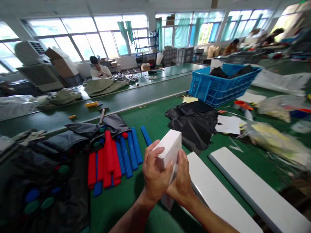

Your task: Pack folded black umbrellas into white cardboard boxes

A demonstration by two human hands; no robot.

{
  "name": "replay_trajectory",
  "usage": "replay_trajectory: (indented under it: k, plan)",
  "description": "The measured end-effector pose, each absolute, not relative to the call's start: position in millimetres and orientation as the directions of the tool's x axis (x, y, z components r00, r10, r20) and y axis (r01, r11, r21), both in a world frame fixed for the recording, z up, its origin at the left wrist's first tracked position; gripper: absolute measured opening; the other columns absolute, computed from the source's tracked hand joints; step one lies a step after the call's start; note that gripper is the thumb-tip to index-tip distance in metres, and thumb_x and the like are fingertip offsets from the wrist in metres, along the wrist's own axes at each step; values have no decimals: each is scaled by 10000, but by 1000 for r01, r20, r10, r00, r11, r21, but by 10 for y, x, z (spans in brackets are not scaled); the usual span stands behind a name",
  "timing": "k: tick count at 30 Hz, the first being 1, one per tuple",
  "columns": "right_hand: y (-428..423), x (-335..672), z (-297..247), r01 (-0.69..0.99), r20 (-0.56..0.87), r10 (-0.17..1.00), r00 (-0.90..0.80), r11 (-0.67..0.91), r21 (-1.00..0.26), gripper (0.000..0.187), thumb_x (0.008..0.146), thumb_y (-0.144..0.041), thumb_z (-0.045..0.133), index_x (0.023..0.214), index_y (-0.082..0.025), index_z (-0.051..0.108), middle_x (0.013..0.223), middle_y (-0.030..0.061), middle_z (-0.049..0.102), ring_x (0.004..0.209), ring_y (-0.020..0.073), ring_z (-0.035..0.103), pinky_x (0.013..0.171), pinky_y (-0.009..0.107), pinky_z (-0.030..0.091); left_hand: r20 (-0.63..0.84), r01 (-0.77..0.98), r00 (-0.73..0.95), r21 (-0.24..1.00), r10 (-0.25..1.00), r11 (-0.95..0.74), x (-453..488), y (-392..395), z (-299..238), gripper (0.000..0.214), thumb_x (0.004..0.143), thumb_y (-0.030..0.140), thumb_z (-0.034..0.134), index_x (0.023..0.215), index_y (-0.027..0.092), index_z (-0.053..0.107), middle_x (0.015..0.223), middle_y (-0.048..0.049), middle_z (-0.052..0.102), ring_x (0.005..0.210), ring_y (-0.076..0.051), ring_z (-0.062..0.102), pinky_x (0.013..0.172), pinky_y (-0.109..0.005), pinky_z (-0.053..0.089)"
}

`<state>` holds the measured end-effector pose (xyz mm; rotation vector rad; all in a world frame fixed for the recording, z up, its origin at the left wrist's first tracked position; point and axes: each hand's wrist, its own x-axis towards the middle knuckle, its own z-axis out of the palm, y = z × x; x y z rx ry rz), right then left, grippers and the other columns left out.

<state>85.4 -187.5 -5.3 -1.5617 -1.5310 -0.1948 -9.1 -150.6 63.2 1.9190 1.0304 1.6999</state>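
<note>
A long white cardboard box (175, 141) is held up between my two hands, its narrow end toward the far side. My left hand (155, 174) wraps round its left side, fingers over the top edge and thumb on the near face. My right hand (181, 182) grips the right side lower down. Just right of my hands lies a second white box (214, 193), with a third white box (257, 191) beyond it. To the left lie several red ribbed tubes (108, 155) and several blue ribbed tubes (130, 149) on the green table (150, 116).
Black fabric bags (74, 181) with coloured round ends cover the left side. Folded black pouches (196, 124) lie ahead, before a blue plastic crate (217, 84). Orange-handled scissors (244, 106) and plastic bags (279, 141) are at right. A person (99, 68) sits across the table.
</note>
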Motion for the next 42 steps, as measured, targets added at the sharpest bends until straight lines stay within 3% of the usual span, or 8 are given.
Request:
replay_trajectory:
  k: [3,10,15,18,21,26,34,42]
  plan:
    - [-1663,636,-294,843,739,648,185,281,-458,909,849,-405,526,1510,-43,19,1480,305,232,1343,443,306,962,641,398,751,334,20,617,660,-712,-398,-1440,507,293,767,169,660,1020,205,517,1204,-118,576,1121,-234,578,908,-419,523]
    - [-1597,586,-473,811,624,772,-117,437,-388,1168,715,-581,685,1512,-45,20,1511,330,151,1379,472,222,987,636,369,729,644,110,466,676,-607,-856,-1316,551,303,773,164,665,1058,165,564,1001,-91,580,981,-210,582,843,-382,537]
    - [-1519,832,-462,490,511,855,-86,483,-726,1034,750,-666,606,1513,-147,140,1517,242,262,1360,401,325,1043,593,352,744,667,191,380,640,-641,-923,-1223,596,345,821,126,624,1156,209,626,1118,-107,582,1049,-221,579,865,-384,536]
    - [-1244,1231,-538,130,238,913,332,206,-970,680,886,-546,475,1449,-205,304,1404,152,470,1184,265,548,961,421,485,807,598,198,350,556,-721,-890,-1201,554,370,785,71,639,1139,178,632,1149,-120,616,1057,-238,590,887,-418,529]
    - [-888,1665,-687,-62,-152,729,668,-149,-987,443,882,-431,516,1242,-174,532,1197,98,610,962,195,625,706,265,549,842,555,190,332,504,-763,-825,-1223,548,367,755,46,652,1103,161,641,1089,-115,655,983,-230,614,835,-401,544]
    - [-498,1969,-967,-215,-469,654,594,-432,-876,221,922,-338,557,952,-125,610,822,13,627,607,99,575,514,222,493,836,568,204,323,509,-757,-740,-1305,587,333,754,30,644,1070,137,643,1039,-104,676,971,-225,624,820,-390,534]
    - [-228,1904,-1061,-325,-644,560,521,-568,-756,251,924,-322,580,1095,-138,592,1007,49,627,796,141,623,669,301,554,868,479,239,284,434,-831,-753,-1290,560,462,729,-32,634,1154,141,578,1053,-103,683,1034,-248,632,845,-433,523]
    - [-130,1841,-995,-443,-671,540,508,-504,-741,257,923,-311,581,1117,-142,586,1031,54,625,817,148,626,683,311,560,859,499,234,296,455,-814,-788,-1261,552,426,751,4,629,1136,181,585,1050,-79,689,1020,-237,643,830,-420,534]
